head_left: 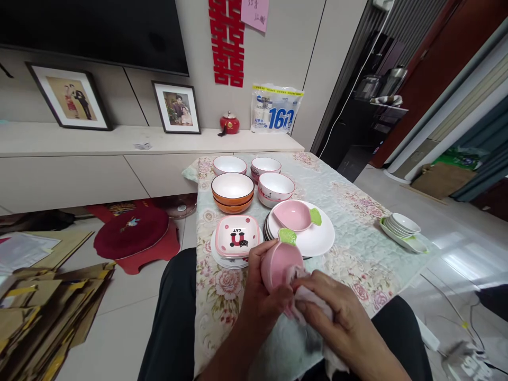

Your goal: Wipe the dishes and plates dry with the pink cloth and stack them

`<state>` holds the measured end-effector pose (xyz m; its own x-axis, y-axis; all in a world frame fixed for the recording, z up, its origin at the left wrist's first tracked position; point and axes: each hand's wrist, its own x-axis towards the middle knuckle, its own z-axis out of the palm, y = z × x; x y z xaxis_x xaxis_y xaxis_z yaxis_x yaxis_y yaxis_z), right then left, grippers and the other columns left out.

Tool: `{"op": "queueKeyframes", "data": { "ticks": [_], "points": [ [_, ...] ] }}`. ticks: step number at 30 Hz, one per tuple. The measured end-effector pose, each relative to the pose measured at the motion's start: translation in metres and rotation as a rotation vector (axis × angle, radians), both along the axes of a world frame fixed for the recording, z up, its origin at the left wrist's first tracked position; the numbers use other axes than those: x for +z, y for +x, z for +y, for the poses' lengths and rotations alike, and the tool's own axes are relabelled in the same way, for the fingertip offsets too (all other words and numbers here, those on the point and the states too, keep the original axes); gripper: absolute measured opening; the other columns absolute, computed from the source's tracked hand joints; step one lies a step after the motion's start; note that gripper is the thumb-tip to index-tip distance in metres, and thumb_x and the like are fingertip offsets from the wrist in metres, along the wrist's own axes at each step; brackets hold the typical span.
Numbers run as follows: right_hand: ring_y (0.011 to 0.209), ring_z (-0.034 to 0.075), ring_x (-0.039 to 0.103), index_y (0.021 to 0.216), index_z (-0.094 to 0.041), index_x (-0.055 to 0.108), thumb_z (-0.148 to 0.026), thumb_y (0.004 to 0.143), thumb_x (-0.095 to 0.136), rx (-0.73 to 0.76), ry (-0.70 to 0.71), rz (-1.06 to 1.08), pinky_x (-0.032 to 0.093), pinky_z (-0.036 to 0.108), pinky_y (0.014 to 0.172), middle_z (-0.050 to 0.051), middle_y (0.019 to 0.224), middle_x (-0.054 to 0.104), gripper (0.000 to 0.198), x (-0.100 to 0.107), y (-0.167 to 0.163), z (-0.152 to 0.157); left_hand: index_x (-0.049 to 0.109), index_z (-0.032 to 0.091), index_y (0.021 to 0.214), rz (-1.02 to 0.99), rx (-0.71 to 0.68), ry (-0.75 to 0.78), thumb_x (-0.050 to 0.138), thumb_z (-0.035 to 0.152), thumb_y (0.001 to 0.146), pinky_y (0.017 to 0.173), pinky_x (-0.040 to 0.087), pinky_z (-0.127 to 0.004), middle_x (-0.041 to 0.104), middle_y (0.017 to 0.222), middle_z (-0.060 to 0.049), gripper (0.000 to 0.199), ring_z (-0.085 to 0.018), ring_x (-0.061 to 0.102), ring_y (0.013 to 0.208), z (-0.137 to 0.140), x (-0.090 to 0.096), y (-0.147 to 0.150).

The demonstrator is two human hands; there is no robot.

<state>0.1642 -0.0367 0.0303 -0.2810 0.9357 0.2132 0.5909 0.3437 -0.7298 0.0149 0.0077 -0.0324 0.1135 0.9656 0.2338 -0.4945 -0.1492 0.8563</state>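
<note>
left hand (257, 301): clamped on the held pink bowl (282, 260), at lower centre of the frame
right hand (343, 312): grips a white cloth (317, 300) against this bowl
white plate (320, 238): 1 other pink bowl (293, 215) rests on it, near frame centre

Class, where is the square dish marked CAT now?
In the head view, the square dish sits on the left side of the tablecloth, on white plates, nearer than the orange bowls and left of the pink bowl in the left hand.
</note>
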Motion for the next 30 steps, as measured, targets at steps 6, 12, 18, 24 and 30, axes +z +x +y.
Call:
{"op": "queueKeyframes", "data": {
  "ticks": [6, 12, 18, 24, 30],
  "points": [
    [0.087, 0.016, 0.06, 0.112, -0.024, 0.066, -0.015, 0.095, 0.055, -0.263, 0.378, -0.148, 0.05, 0.027, 0.073, 0.005, 0.097, 0.056, 0.022, -0.024, 0.009, 0.011, 0.052, 0.025, 0.126, -0.087, -0.181, -0.086, 0.069, 0.052, 0.08, 0.079, 0.047, -0.033, 0.063, 0.11, -0.005, 0.056, -0.023, 0.059, 0.094, -0.003, 0.007, -0.001],
    [0.095, 0.017, 0.062, 0.114, -0.021, 0.064, -0.012, 0.095, 0.054, -0.343, 0.559, -0.181, 0.052, 0.028, 0.079, 0.007, 0.102, 0.058, 0.023, -0.014, 0.005, 0.027, 0.056, 0.023, 0.121, -0.196, -0.381, -0.11, 0.065, 0.048, 0.086, 0.079, 0.047, -0.032, 0.065, 0.11, -0.007, 0.044, -0.023, 0.061, 0.097, -0.006, 0.011, 0.0],
    [0.094, 0.018, 0.065, 0.121, -0.019, 0.061, -0.011, 0.096, 0.051, -0.235, 0.559, -0.225, 0.054, 0.029, 0.078, 0.009, 0.106, 0.059, 0.028, 0.001, -0.001, 0.031, 0.052, 0.026, 0.124, -0.183, -0.478, -0.09, 0.07, 0.05, 0.082, 0.088, 0.045, -0.038, 0.062, 0.115, -0.007, 0.051, -0.025, 0.059, 0.102, -0.005, 0.001, 0.002],
    [0.092, 0.02, 0.065, 0.11, -0.018, 0.06, -0.015, 0.096, 0.053, -0.369, 0.586, -0.303, 0.054, 0.029, 0.075, 0.009, 0.1, 0.061, 0.016, -0.009, -0.003, 0.028, 0.053, 0.024, 0.126, -0.108, -0.344, -0.058, 0.07, 0.053, 0.08, 0.087, 0.046, -0.037, 0.06, 0.118, -0.008, 0.056, -0.027, 0.057, 0.105, -0.002, -0.001, 0.0],
    [0.08, 0.018, 0.064, 0.107, -0.019, 0.06, -0.012, 0.095, 0.05, -0.301, 0.525, -0.421, 0.052, 0.027, 0.064, 0.009, 0.099, 0.061, 0.018, -0.023, -0.016, 0.014, 0.052, 0.026, 0.127, -0.072, -0.215, -0.008, 0.072, 0.05, 0.079, 0.087, 0.049, -0.037, 0.062, 0.116, -0.007, 0.058, -0.025, 0.059, 0.101, -0.002, -0.002, 0.002]
  ]
}}
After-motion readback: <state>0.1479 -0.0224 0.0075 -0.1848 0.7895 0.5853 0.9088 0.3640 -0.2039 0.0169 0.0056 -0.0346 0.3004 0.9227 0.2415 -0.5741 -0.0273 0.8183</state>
